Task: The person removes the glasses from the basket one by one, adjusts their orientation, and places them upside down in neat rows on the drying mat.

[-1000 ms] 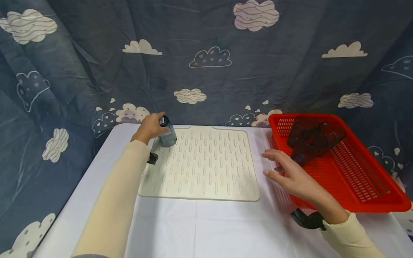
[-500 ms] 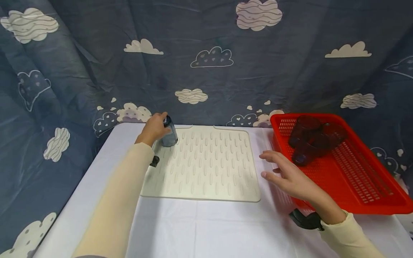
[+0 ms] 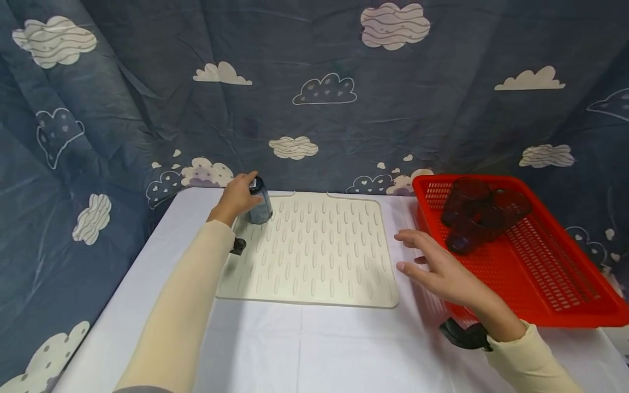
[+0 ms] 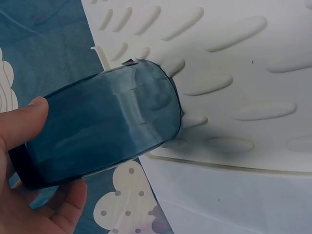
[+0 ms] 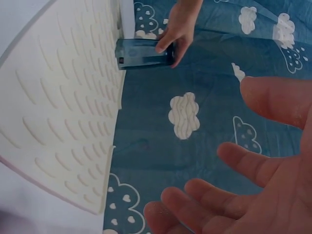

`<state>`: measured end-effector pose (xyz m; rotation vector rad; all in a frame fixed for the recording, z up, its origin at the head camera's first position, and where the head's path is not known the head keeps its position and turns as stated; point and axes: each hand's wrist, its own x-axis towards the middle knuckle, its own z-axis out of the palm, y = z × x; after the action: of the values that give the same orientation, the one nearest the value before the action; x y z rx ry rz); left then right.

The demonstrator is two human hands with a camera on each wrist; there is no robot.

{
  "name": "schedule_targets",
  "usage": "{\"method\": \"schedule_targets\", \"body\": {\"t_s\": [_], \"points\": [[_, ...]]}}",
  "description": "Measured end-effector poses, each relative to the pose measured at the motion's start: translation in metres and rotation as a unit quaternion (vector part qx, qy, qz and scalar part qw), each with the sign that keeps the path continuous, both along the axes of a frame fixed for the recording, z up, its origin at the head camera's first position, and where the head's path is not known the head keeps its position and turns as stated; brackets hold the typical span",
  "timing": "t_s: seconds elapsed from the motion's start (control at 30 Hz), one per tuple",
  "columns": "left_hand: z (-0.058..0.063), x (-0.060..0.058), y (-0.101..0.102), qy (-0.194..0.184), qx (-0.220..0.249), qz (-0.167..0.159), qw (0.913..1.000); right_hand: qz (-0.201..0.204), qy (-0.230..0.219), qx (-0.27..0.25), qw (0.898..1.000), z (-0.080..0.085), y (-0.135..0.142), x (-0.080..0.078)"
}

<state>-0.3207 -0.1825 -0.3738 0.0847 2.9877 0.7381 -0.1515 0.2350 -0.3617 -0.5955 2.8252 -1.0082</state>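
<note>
A blue-tinted drinking glass [image 3: 261, 206] stands at the far left corner of the cream ridged drying mat [image 3: 314, 248]. My left hand [image 3: 237, 197] grips it round its darker upper end, thumb on one side and fingers on the other. In the left wrist view the lower end of the glass [image 4: 141, 105] meets the raised ridges of the mat. My right hand [image 3: 442, 268] hovers between the mat and the red basket, holding nothing, with its fingers spread and slightly bent. The right wrist view shows its thumb and fingers [image 5: 214, 204] apart.
On the right stands a red slotted plastic basket [image 3: 521, 273], with several dark-looking glasses [image 3: 474, 210] lying together at its far left. White cloth [image 3: 300, 349] covers the table. Behind it hangs a dark blue curtain [image 3: 275, 49] with a cloud print.
The head view has shifted slightly. My left hand keeps its grip on the glass at the same corner of the mat, and my right hand has barely moved.
</note>
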Motion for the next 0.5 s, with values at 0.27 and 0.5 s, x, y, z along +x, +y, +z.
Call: {"method": "schedule_targets", "body": {"t_s": [0.27, 0.5], "points": [[-0.0039, -0.0010, -0.0013, 0.009, 0.006, 0.009, 0.9999, 0.001, 0.020, 0.013, 1.000, 0.0073, 0.0042, 0.0003], [-0.0053, -0.0006, -0.0025, 0.008, -0.007, 0.010, 0.9999, 0.005, 0.034, 0.015, 0.999, 0.0105, 0.0068, -0.0016]]}}
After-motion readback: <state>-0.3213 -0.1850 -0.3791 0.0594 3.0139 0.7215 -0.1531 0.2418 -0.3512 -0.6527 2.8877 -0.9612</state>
